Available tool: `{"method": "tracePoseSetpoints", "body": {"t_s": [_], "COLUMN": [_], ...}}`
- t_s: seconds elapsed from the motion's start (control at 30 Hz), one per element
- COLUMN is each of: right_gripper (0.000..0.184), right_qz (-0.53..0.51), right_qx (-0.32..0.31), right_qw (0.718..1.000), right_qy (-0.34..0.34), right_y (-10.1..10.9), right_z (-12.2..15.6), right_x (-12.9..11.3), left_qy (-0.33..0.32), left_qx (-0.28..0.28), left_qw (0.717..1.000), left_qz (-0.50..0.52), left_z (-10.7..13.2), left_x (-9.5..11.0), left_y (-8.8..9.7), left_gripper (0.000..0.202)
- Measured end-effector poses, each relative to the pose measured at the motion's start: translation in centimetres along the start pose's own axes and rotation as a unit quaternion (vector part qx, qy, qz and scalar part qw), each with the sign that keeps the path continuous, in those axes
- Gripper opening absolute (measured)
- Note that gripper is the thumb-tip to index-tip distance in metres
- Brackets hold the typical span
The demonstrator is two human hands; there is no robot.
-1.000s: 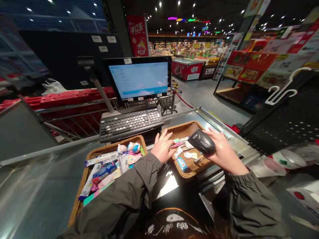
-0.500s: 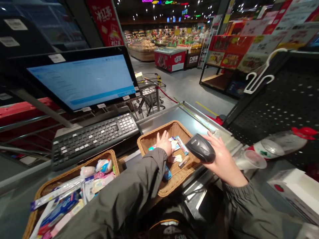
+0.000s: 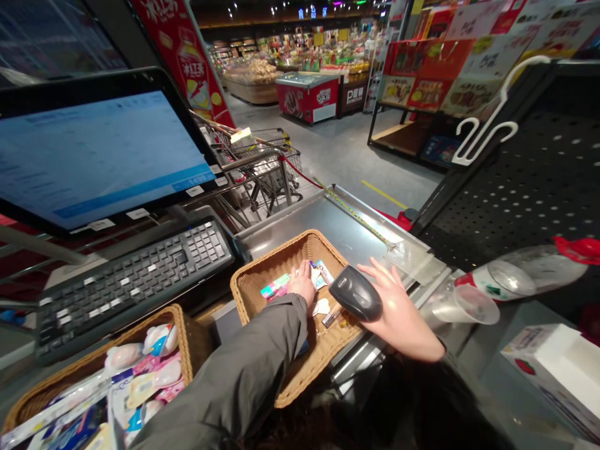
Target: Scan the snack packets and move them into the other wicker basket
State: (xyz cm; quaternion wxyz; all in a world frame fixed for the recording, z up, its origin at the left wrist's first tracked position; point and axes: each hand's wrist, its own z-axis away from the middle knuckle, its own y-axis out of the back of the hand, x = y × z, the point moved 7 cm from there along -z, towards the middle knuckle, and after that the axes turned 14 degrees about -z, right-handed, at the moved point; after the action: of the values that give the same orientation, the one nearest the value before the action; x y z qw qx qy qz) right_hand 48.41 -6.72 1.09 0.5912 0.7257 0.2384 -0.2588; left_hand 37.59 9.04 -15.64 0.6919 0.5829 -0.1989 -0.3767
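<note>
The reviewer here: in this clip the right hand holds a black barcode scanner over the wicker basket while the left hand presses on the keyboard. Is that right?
No, the head view shows the left hand on the packets in the wicker basket, not on the keyboard. The right hand does hold the black barcode scanner over that basket.

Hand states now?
Left hand: on small colourful packets in brown wicker basket, grip unclear.
Right hand: holding black handheld barcode scanner.

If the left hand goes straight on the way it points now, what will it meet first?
Likely the small blue-and-white packet just ahead of the left hand, inside the wicker basket; depth is unclear, so it may already touch.
</note>
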Motion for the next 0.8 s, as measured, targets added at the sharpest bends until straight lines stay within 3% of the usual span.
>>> {"method": "tracePoseSetpoints", "body": {"t_s": [0.23,0.47,0.6,0.7,0.8], "right_gripper": [0.045,0.046,0.048,0.048,0.050], "right_qz": [-0.006,-0.007,0.005,0.016,0.024], "right_qx": [-0.003,-0.003,0.016,0.031,0.041], "right_qw": [1.000,1.000,1.000,0.999,0.998], "right_qy": [0.002,0.001,0.015,0.031,0.051], "right_y": [0.0,0.1,0.2,-0.1,-0.6], "right_z": [-0.3,0.0,0.3,0.3,0.1], "right_x": [0.6,0.0,-0.7,-1.8,-3.4], "left_qy": [0.007,-0.028,-0.049,-0.072,-0.071], "left_qx": [-0.001,-0.004,0.032,0.128,0.198], "left_qw": [1.000,1.000,0.998,0.989,0.977], "left_qz": [-0.005,0.000,0.006,0.005,-0.028], "left_z": [-0.3,0.1,1.2,3.4,7.1], "left_x": [-0.1,0.5,-0.4,-1.9,-4.1], "left_y": [-0.4,2.3,6.4,11.3,16.0], "left_gripper": [0.043,0.044,0.040,0.027,0.016]}}
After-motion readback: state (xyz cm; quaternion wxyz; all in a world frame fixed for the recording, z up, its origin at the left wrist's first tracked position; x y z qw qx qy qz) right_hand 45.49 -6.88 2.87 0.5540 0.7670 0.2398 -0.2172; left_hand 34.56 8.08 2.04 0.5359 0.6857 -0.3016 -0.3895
